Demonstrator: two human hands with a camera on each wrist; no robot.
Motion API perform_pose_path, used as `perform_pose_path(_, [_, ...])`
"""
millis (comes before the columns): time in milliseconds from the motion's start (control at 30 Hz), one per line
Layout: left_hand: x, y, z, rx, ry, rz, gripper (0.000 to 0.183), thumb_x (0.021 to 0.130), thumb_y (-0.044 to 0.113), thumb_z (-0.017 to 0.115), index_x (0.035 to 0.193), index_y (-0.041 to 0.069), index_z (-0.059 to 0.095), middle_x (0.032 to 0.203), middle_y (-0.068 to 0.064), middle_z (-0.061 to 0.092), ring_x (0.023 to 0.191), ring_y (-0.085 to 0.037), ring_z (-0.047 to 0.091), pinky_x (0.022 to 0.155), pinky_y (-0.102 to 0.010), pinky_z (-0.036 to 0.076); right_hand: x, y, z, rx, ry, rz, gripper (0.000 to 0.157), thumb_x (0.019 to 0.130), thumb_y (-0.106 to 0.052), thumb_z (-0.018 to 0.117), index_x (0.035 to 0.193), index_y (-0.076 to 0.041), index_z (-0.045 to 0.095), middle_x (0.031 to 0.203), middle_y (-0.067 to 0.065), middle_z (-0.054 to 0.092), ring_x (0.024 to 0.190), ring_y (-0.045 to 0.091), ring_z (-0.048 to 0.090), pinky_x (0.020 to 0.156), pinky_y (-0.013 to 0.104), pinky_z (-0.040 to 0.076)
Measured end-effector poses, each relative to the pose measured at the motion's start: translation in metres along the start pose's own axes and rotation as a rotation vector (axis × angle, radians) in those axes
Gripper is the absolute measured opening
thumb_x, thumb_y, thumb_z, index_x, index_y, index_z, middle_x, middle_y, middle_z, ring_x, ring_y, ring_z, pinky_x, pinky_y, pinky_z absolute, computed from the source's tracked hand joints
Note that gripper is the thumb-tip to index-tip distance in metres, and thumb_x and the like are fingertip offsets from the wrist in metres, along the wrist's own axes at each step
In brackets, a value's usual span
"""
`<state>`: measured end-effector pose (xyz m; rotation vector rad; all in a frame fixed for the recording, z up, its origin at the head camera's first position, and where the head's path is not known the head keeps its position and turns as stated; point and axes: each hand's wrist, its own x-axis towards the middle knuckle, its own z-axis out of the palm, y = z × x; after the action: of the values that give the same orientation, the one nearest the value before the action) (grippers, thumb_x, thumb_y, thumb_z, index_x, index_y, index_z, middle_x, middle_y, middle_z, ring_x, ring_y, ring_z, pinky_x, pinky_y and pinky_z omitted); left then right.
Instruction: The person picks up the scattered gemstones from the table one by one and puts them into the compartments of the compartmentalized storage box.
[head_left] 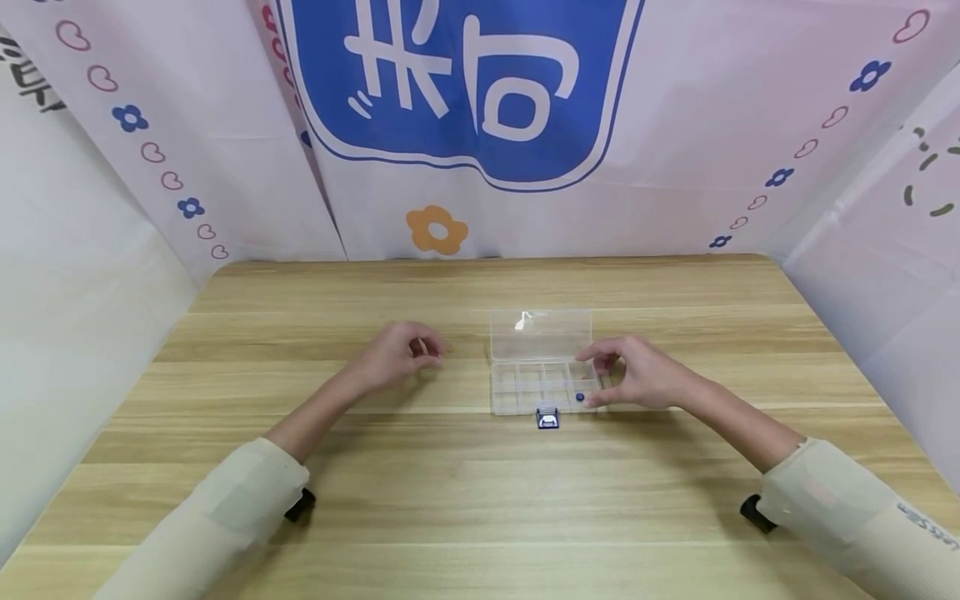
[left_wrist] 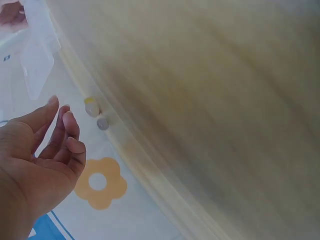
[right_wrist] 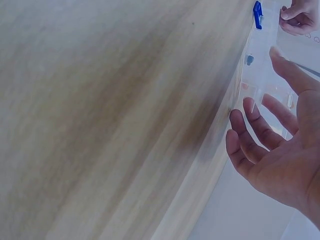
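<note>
A clear plastic compartment box [head_left: 530,403] lies on the wooden table, its see-through lid [head_left: 540,335] raised at the back. A blue latch [head_left: 547,418] juts from the front edge. One small dark blue round piece [head_left: 580,397] sits in the front right compartment. My right hand [head_left: 641,372] is at the box's right end, thumb and fingers spread; whether they touch it I cannot tell. Left of the box, my left hand [head_left: 405,354] hovers with loosely bent fingers, holding nothing visible. Past its fingertips, the left wrist view has a pale yellow-topped piece [left_wrist: 92,107] and a small grey round piece [left_wrist: 102,124].
The wooden table [head_left: 480,500] extends around the box. A white printed cloth [head_left: 675,192] with a blue sign and flowers hangs behind it, and more white cloth stands at both sides. Dark straps [head_left: 757,513] show under the sleeves.
</note>
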<state>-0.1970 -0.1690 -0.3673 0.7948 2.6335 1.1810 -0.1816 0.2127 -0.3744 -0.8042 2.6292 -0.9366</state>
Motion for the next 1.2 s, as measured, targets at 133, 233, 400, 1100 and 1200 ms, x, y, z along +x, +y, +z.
perform_pose_path(133, [-0.002,-0.005,-0.006,0.037,0.017,-0.022,0.011,0.090,-0.009,0.074,0.100,-0.010,0.074,0.094,-0.019,0.075,0.078,-0.022,0.065,0.064,-0.021,0.051,0.000,0.000,0.000,0.000,-0.001,-0.009,0.060,0.076,-0.024,0.094,0.125,0.003,0.070,0.094,0.004,0.064,0.088,0.022,0.055,0.080,0.038,0.050])
perform_pose_path(233, [-0.003,-0.007,-0.010,0.070,0.018,-0.048,0.011,0.090,-0.009,0.073,0.101,-0.009,0.074,0.096,-0.018,0.075,0.079,-0.022,0.065,0.065,-0.021,0.052,0.000,0.000,0.000,-0.005,0.001,-0.009,0.060,0.076,-0.023,0.094,0.124,0.003,0.070,0.094,0.004,0.064,0.088,0.022,0.055,0.080,0.038,0.050])
perform_pose_path(400, [-0.004,-0.008,-0.014,0.123,0.016,-0.099,0.013,0.091,-0.010,0.071,0.103,-0.009,0.074,0.103,-0.021,0.073,0.083,-0.023,0.065,0.069,-0.027,0.054,0.000,-0.001,0.000,-0.005,0.006,-0.008,0.060,0.076,-0.023,0.094,0.124,0.004,0.070,0.094,0.004,0.064,0.089,0.021,0.057,0.083,0.039,0.051])
perform_pose_path(1100, [0.003,-0.015,-0.019,0.252,-0.118,-0.139,0.008,0.087,-0.008,0.076,0.094,-0.004,0.077,0.094,-0.015,0.075,0.090,-0.028,0.070,0.086,-0.045,0.059,0.000,-0.001,0.001,-0.013,0.013,-0.010,0.059,0.075,-0.021,0.094,0.124,0.004,0.070,0.093,0.004,0.064,0.089,0.022,0.057,0.083,0.039,0.051])
perform_pose_path(1200, [0.003,-0.016,-0.020,0.254,-0.123,-0.141,0.007,0.087,-0.009,0.075,0.092,-0.003,0.077,0.092,-0.014,0.075,0.089,-0.027,0.070,0.085,-0.044,0.059,0.001,-0.001,0.001,-0.014,0.006,0.001,0.060,0.076,-0.021,0.094,0.125,0.003,0.070,0.094,0.004,0.064,0.090,0.022,0.057,0.083,0.039,0.050])
